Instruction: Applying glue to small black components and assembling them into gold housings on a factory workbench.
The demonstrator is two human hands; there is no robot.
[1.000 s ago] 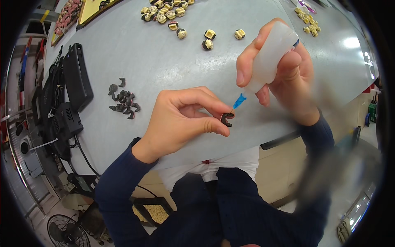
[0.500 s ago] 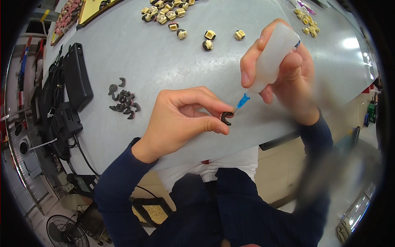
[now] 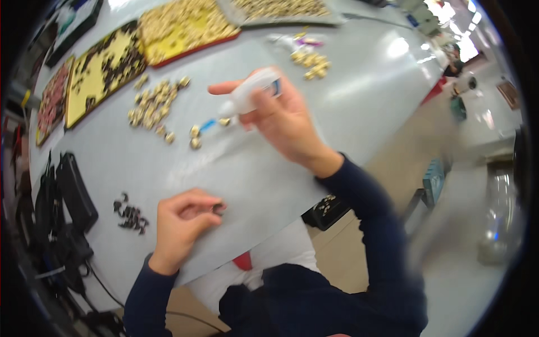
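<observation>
Far left of the table (image 3: 185, 168), a loose heap of small dark pieces (image 3: 131, 216), with a cream-and-dark cluster (image 3: 154, 106) farther up. Left hand (image 3: 181, 224), near the table's front edge, pinches one small dark curved piece (image 3: 218, 209) between thumb and fingertips, its outline blurred. Right hand (image 3: 287, 121), up and right, grips a whitish bottle (image 3: 250, 94), one finger stretched leftward, blue nozzle (image 3: 208, 124) pointing down-left, well apart from that piece.

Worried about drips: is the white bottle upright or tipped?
Tipped: the white bottle slants in the right hand, its blue tip pointing toward the picture's lower left.
</observation>
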